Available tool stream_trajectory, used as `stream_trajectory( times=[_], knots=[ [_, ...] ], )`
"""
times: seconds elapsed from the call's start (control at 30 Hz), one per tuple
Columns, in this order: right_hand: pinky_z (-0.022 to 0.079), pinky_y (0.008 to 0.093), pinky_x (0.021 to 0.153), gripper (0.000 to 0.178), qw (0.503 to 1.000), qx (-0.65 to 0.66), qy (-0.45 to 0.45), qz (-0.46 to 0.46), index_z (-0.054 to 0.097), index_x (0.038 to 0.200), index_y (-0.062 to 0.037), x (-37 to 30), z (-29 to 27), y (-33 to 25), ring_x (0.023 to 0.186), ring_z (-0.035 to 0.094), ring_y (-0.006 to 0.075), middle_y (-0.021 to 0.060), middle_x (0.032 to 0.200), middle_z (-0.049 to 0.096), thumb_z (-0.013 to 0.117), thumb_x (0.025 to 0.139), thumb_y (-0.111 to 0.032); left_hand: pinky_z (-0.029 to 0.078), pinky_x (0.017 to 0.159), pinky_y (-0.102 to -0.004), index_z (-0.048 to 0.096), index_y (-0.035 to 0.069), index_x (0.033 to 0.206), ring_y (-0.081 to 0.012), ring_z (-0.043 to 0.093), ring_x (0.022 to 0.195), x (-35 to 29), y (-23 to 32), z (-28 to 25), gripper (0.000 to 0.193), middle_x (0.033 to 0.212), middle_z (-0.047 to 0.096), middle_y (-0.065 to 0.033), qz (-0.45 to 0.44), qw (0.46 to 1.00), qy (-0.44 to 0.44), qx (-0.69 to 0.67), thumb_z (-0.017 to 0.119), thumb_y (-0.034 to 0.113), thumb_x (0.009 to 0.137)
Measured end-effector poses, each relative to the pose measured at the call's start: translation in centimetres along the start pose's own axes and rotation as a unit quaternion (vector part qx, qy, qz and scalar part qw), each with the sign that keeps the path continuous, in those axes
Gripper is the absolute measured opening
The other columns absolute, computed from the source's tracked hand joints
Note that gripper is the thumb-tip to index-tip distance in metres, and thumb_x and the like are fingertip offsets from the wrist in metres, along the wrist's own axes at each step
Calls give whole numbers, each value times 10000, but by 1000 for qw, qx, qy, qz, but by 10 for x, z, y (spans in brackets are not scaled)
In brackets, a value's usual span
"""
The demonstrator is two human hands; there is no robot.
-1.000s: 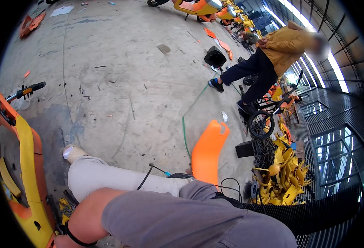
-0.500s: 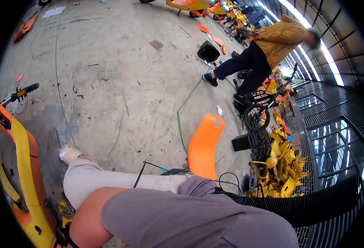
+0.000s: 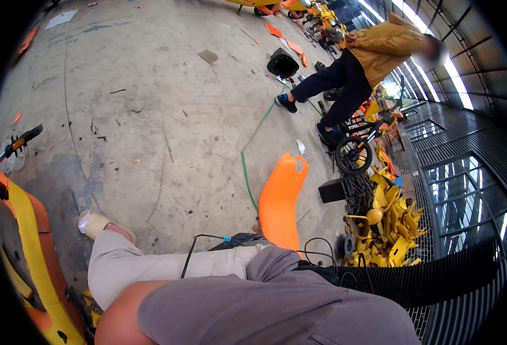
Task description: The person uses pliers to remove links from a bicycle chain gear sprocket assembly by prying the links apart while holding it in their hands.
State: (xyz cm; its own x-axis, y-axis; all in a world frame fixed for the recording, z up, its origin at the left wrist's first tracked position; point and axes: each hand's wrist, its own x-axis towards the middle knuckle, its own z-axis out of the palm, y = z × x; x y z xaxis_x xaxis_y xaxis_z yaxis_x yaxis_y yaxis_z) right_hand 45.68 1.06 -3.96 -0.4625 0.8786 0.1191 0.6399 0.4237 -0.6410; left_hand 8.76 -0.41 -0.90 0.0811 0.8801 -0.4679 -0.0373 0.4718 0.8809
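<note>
Neither of my hands shows in the head view. One of my arms, in a grey-brown sleeve (image 3: 236, 307), crosses the bottom. Its bare part bends down out of the picture at the lower left, so what the hand touches is hidden. Nearest to that arm is a yellow and orange bike body (image 3: 35, 253), with a black handlebar grip (image 3: 29, 135) above it. My leg in beige trousers (image 3: 173, 259) stretches behind the arm, ending in a sandal (image 3: 94, 223). A thin black cable with a blue-green connector (image 3: 226, 238) rises over the leg. Beyond lies a curved orange panel (image 3: 279, 201).
A person in a mustard jacket (image 3: 383, 49) stands at the upper right beside a small black-wheeled bike (image 3: 354, 155). Yellow plastic parts (image 3: 394, 230) are heaped near the wall. A black bin-like box (image 3: 282, 63) and a dark block (image 3: 333, 191) lie on the concrete floor (image 3: 167, 115).
The view has shifted a little, so the floor and the things on it sit slightly further left. My bare arm has moved slightly; a dark band on it is no longer seen.
</note>
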Motion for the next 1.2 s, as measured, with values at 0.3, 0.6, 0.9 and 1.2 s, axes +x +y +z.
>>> stream_trajectory(
  times=[0.3, 0.6, 0.9, 1.2],
  knots=[
    [545, 533, 822, 423, 1000, 12, 10, -8, 663, 1138, -47, 39, 9, 0, 943, 674, 434, 243, 1073, 678, 724, 741, -179, 532, 937, -384, 575, -27, 1312, -260, 656, 1084, -19, 10, 26, 355, 1236, 659, -167, -59, 997, -19, -50, 526, 145, 1006],
    [554, 540, 842, 461, 977, 201, -44, 54, 648, 1161, -38, 192, 68, -85, 958, 669, 456, 268, 1100, 668, 732, 726, -162, 563, 900, -369, 612, -26, 1261, -239, 694, 1050, 38, -48, -103, 340, 1195, 689, -155, 6, 971, 197, -136, 513, 154, 990],
    [500, 485, 942, 698, 985, 4, -145, -91, 432, 1445, 24, 194, 72, -148, 1146, 543, 429, 266, 1218, 538, 648, 782, -14, 542, 991, -434, 332, 68, 1519, -308, 565, 1326, -26, 2, -73, 683, 1504, 495, -174, 198, 928, 267, -169, 503, -106, 881],
    [508, 420, 906, 593, 963, -156, -74, -206, 517, 1417, -26, 177, 80, -158, 1158, 554, 365, 210, 1249, 556, 613, 834, -75, 414, 1157, -420, 313, 49, 1538, -287, 513, 1376, -44, -3, -63, 667, 1519, 451, -173, 238, 934, 265, -36, 450, -128, 909]
  ],
)
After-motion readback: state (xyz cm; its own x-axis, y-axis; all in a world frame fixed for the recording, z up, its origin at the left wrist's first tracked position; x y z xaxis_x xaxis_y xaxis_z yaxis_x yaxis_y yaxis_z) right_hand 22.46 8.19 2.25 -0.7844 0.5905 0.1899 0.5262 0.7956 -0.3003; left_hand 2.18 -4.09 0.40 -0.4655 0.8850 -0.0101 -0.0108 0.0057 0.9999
